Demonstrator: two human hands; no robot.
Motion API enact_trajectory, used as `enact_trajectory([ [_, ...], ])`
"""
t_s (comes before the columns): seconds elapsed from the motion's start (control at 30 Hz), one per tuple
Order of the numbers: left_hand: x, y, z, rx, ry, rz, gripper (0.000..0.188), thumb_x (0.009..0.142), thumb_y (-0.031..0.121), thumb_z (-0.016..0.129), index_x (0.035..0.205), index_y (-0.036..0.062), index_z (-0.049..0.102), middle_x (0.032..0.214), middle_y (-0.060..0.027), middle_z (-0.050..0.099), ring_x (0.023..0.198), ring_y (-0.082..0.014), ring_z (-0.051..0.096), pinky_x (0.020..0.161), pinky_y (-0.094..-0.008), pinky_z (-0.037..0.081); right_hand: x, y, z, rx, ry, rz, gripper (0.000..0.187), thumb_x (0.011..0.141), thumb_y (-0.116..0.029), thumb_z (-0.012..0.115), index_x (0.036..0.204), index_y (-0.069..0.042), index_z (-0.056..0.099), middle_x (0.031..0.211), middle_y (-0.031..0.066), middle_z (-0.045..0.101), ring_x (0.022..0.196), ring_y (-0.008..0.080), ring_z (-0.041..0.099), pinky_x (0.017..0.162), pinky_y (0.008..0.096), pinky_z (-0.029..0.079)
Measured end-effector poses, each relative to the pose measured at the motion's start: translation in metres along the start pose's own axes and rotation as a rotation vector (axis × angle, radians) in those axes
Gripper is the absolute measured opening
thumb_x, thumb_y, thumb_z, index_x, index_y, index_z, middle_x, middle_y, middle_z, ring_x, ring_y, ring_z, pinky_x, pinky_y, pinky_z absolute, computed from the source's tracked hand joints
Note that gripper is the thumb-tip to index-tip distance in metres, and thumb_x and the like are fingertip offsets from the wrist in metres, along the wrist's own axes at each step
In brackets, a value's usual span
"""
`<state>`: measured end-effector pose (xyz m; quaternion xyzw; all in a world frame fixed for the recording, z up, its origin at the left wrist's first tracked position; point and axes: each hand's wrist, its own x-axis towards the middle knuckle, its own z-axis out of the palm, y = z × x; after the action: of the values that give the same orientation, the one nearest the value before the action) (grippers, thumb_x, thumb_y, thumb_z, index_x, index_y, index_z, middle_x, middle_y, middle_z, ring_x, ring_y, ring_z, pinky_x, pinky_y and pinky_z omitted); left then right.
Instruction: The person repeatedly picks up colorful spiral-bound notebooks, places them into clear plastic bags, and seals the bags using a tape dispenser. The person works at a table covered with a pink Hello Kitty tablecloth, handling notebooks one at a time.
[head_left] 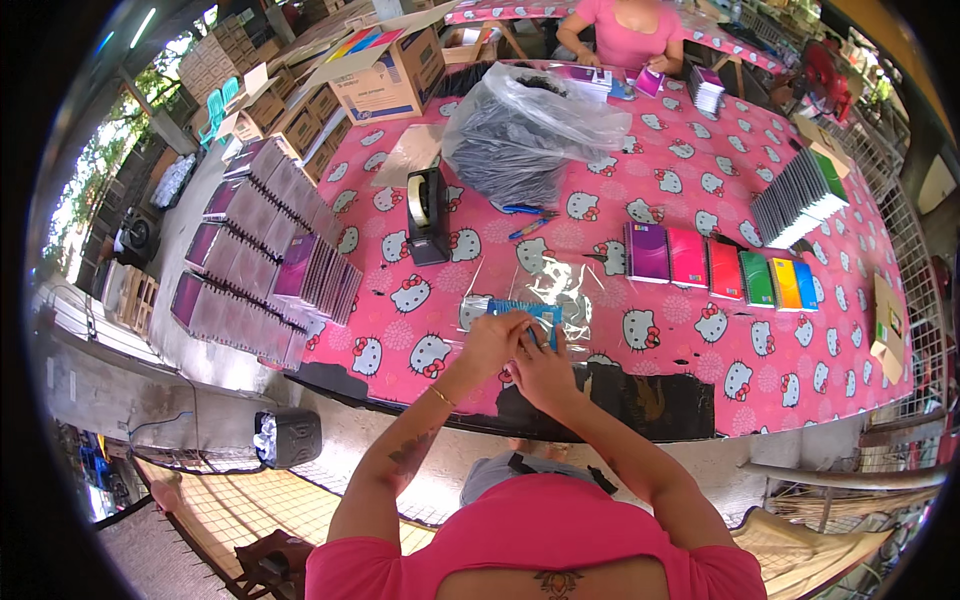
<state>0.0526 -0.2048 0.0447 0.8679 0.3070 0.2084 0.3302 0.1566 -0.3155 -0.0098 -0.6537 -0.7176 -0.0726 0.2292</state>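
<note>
Both of my hands meet close together near the table's front edge, over a small blue spiral notebook [545,312]. My left hand [492,342] is closed, its fingertips bunched at the notebook's near side. Next to it my right hand [542,376] is also closed there, fingers bent against the notebook. My fingers hide much of the notebook. Shiny clear plastic film [570,283] lies under and around it. Beyond my hands stand a black tape dispenser [428,218] with a roll of tape, and blue-handled tools [528,211].
Several colored spiral notebooks [688,256] lie in a row at right. Notebook stacks [250,255] rise at left, another stack [797,200] far right. A large plastic bag [520,135] and an open carton [390,78] stand behind. Across the table a person in pink [632,30] handles notebooks.
</note>
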Motion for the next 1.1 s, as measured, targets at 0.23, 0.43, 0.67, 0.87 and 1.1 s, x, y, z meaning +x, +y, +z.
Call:
enact_trajectory([
  [0.23,0.002,-0.021,0.01,0.103,0.159,0.236,0.015,0.087,0.009,0.066,0.101,0.0058,0.071,0.088,-0.0163,0.071,0.074,-0.0335,0.07,0.066,-0.0403,0.057,-0.023,0.074,-0.046,0.139,-0.015,0.488,0.052,0.081,-0.029,0.071,0.126,-0.006,0.057,0.133,0.0182,0.054,0.119,0.0373,0.053,0.1,0.0545,0.039],
  [0.43,0.004,-0.015,0.002,0.169,-0.025,0.137,0.018,0.085,0.01,0.065,0.102,0.0053,0.068,0.102,-0.0138,0.071,0.089,-0.0325,0.069,0.076,-0.043,0.056,-0.003,-0.011,-0.044,-0.005,-0.077,0.078,0.055,0.083,-0.031,0.068,0.127,-0.001,0.055,0.138,0.0166,0.049,0.125,0.0347,0.047,0.101,0.0495,0.039],
  [0.67,-0.004,-0.011,0.01,0.365,-0.11,0.194,0.034,0.079,0.008,0.066,0.112,0.0027,0.062,0.118,-0.0169,0.065,0.113,-0.031,0.062,0.091,-0.0404,0.052,-0.006,0.004,-0.026,-0.021,-0.091,0.059,0.058,0.083,-0.03,0.067,0.131,0.0,0.051,0.138,0.0171,0.048,0.122,0.033,0.049,0.1,0.0482,0.04],
  [0.87,-0.019,-0.02,0.022,0.408,-0.046,0.209,0.041,0.084,0.011,0.064,0.124,-0.0004,0.057,0.132,-0.0187,0.057,0.126,-0.0334,0.053,0.102,-0.0412,0.045,0.012,0.01,-0.04,0.08,-0.112,0.164,0.047,0.087,-0.021,0.065,0.127,0.002,0.054,0.128,0.0164,0.054,0.113,0.0299,0.056,0.098,0.042,0.042],
  [1.1,-0.056,-0.018,-0.004,0.556,0.202,0.129,0.043,0.093,0.018,0.059,0.131,-0.0027,0.054,0.134,-0.025,0.054,0.131,-0.0358,0.047,0.105,-0.0495,0.04,0.003,0.021,-0.017,-0.09,-0.054,0.057,0.045,0.081,-0.02,0.067,0.121,0.0,0.059,0.122,0.0107,0.058,0.11,0.0255,0.058,0.096,0.0388,0.045],
])
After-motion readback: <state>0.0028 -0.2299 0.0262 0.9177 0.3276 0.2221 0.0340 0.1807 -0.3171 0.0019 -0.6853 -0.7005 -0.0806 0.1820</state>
